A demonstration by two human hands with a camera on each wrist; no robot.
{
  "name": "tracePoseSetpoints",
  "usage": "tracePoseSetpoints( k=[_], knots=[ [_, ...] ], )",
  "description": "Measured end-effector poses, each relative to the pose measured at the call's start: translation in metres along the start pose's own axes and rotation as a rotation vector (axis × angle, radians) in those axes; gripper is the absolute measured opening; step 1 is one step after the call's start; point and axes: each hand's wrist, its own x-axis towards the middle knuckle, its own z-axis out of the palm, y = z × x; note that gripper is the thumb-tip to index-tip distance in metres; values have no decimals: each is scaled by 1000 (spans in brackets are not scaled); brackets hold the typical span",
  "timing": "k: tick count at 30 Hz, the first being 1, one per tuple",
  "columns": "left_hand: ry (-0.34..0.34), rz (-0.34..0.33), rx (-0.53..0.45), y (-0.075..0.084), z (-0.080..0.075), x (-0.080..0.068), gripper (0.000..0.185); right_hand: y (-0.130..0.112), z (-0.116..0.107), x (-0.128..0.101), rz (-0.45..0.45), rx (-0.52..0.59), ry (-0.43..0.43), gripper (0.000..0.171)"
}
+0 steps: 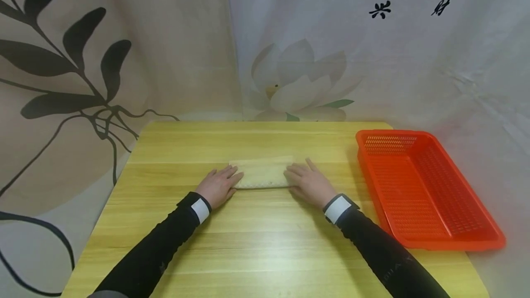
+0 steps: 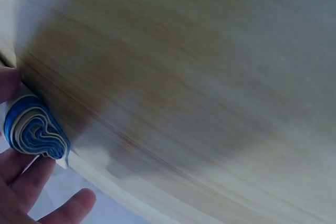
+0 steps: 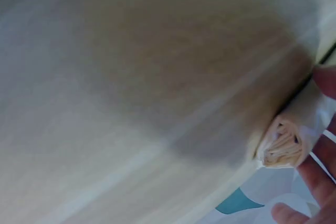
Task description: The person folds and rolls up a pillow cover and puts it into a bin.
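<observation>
A cream cloth rolled into a short roll point(image 1: 262, 174) lies across the middle of the wooden table point(image 1: 256, 243). My left hand point(image 1: 221, 184) lies flat on the roll's left end and my right hand point(image 1: 307, 179) on its right end, fingers straight and pointing inward. The left wrist view shows the roll's end point(image 2: 34, 132) as a spiral of blue and white layers, with my fingers point(image 2: 23, 182) beside it. In the right wrist view the other end point(image 3: 283, 146) shows cream layers next to my fingers point(image 3: 317, 174).
An orange perforated plastic basket point(image 1: 426, 187) stands at the table's right edge, with nothing in it. Printed curtains point(image 1: 290, 59) hang right behind the table. Bare tabletop lies in front of and behind the roll.
</observation>
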Motion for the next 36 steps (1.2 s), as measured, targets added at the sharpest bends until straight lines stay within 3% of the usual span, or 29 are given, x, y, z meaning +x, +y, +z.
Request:
tracePoseSetpoints(
  k=[8,14,19,26,29,36],
  knots=[
    [54,18,15,-5,6,1,53,0,4,6,27,56,-34,48],
    [121,35,-59,-9,7,0,49,0,-4,9,58,122,-105,41],
    [75,-49,-219,-11,-4,-2,45,3,-10,11,94,231,-149,37],
    [22,-183,-398,-13,-13,-4,42,6,-19,16,223,420,-183,36],
    [54,-190,-415,-13,-13,-4,44,7,-20,18,274,467,-191,37],
    [203,-99,-322,-9,-10,-3,46,12,-13,21,329,504,-179,39]
  ],
)
